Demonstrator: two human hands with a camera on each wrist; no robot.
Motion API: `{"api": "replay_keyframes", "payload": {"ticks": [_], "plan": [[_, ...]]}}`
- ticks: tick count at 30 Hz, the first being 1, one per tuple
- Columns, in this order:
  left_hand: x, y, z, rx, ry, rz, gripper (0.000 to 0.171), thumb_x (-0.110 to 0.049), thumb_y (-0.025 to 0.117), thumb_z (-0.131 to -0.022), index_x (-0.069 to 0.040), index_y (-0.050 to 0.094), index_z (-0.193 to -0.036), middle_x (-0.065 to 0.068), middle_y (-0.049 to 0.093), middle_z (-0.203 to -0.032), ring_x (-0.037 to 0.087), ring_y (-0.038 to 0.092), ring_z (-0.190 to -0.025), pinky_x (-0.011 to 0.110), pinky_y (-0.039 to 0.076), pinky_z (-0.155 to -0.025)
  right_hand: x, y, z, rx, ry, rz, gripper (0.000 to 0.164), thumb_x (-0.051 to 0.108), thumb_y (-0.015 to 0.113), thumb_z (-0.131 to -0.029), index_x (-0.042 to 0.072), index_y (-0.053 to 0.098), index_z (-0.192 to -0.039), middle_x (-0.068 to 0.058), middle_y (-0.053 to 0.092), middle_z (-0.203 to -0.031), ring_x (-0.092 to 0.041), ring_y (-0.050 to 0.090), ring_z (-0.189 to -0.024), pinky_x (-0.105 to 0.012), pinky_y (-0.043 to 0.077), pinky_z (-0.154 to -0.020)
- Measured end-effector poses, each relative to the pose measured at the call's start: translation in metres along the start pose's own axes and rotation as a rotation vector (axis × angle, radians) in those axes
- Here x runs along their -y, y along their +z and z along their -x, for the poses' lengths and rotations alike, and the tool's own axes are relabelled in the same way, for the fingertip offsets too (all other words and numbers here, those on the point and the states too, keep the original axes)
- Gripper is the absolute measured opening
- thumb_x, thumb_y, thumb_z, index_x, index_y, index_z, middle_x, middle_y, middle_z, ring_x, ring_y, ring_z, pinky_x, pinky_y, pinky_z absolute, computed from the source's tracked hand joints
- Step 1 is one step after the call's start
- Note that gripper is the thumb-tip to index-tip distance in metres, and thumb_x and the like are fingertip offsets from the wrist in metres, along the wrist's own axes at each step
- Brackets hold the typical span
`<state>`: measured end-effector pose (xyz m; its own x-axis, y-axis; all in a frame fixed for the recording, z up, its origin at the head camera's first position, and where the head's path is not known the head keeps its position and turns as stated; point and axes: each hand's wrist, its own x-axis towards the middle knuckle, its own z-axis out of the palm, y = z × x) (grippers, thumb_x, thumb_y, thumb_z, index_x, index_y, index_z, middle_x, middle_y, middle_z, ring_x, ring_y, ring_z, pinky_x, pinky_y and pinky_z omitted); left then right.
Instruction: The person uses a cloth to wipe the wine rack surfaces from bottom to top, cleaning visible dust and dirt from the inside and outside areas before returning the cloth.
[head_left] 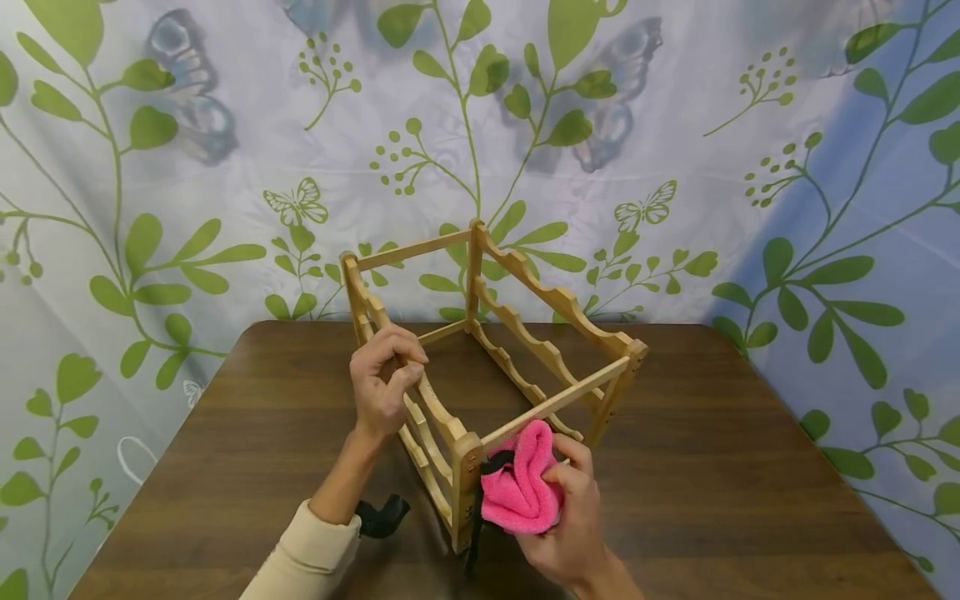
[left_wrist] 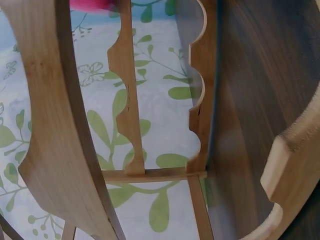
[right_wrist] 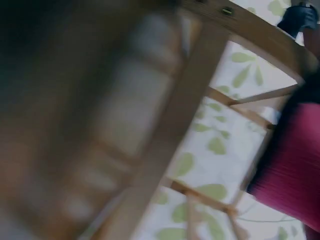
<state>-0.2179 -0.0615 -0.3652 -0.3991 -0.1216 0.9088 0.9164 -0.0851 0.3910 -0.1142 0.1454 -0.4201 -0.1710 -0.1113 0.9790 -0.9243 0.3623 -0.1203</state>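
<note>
A light wooden rack [head_left: 555,402] with scalloped side rails stands at an angle over the table, its near corner towards me. My left hand [head_left: 384,383] grips the upper left rail, fingers curled over it. In my right hand [head_left: 576,512] is a bunched pink cloth [head_left: 525,492], pinched between thumb and fingers, at the near end bar beside the front corner post [head_left: 467,492]. The left wrist view has a scalloped rail [left_wrist: 50,100] close up. The right wrist view is blurred, with the pink cloth [right_wrist: 295,170] at its right edge.
The dark wooden table [head_left: 712,467] spreads around the rack. Behind it hangs a leaf-and-butterfly patterned curtain [head_left: 480,150]. A black object [head_left: 382,515] lies by the left sleeve [head_left: 307,554], and a dark strap [head_left: 476,525] hangs near the front post.
</note>
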Motion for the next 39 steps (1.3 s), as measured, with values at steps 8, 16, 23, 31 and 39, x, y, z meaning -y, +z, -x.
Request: {"api": "replay_keyframes", "payload": {"ticks": [8, 16, 23, 31, 39], "plan": [[-0.005, -0.011, 0.003, 0.054, 0.054, -0.113, 0.014, 0.001, 0.055, -0.081, 0.004, 0.068, -0.077, 0.022, 0.063, -0.079, 0.023, 0.061, -0.073, 0.022, 0.050, -0.067, -0.004, -0.015, 0.017, 0.659, 0.360, 0.136, 0.050, 0.008, 0.076, -0.069, 0.014, 0.055, -0.114, -0.004, 0.053, -0.128, -0.018, 0.058, -0.108, -0.034, 0.055, -0.071], [-0.006, -0.013, 0.009, 0.102, 0.147, -0.283, 0.025, -0.012, 0.055, -0.095, 0.006, 0.071, -0.096, 0.024, 0.069, -0.101, 0.038, 0.065, -0.095, 0.034, 0.052, -0.092, 0.001, -0.027, -0.006, 0.799, 0.198, 0.385, 0.067, 0.002, 0.077, -0.059, 0.013, 0.059, -0.123, -0.005, 0.058, -0.127, -0.020, 0.061, -0.108, -0.033, 0.055, -0.060], [-0.009, -0.011, 0.014, 0.074, 0.112, -0.353, 0.027, -0.010, 0.054, -0.094, 0.009, 0.071, -0.104, 0.021, 0.070, -0.109, 0.039, 0.064, -0.103, 0.038, 0.048, -0.098, -0.007, -0.019, 0.017, 0.972, 0.213, 0.221, 0.066, 0.013, 0.083, -0.073, 0.009, 0.060, -0.135, -0.005, 0.059, -0.134, -0.020, 0.058, -0.119, -0.039, 0.053, -0.091], [-0.039, 0.003, 0.016, -0.036, 0.055, -0.590, 0.032, -0.019, 0.057, -0.094, 0.003, 0.070, -0.112, 0.018, 0.065, -0.116, 0.037, 0.060, -0.105, 0.036, 0.048, -0.088, -0.009, -0.004, 0.029, 1.004, 0.209, 0.192, 0.070, 0.027, 0.086, -0.073, 0.024, 0.056, -0.136, 0.004, 0.061, -0.121, -0.014, 0.057, -0.114, -0.040, 0.046, -0.098], [-0.068, 0.033, 0.021, 0.068, 0.373, -0.448, 0.033, -0.028, 0.061, -0.094, 0.001, 0.071, -0.082, 0.011, 0.067, -0.076, 0.026, 0.061, -0.068, 0.035, 0.052, -0.063, -0.004, 0.001, 0.030, 1.038, 0.210, 0.325, 0.059, 0.016, 0.087, -0.068, 0.022, 0.061, -0.121, 0.005, 0.062, -0.110, -0.017, 0.060, -0.104, -0.044, 0.047, -0.090]]}}
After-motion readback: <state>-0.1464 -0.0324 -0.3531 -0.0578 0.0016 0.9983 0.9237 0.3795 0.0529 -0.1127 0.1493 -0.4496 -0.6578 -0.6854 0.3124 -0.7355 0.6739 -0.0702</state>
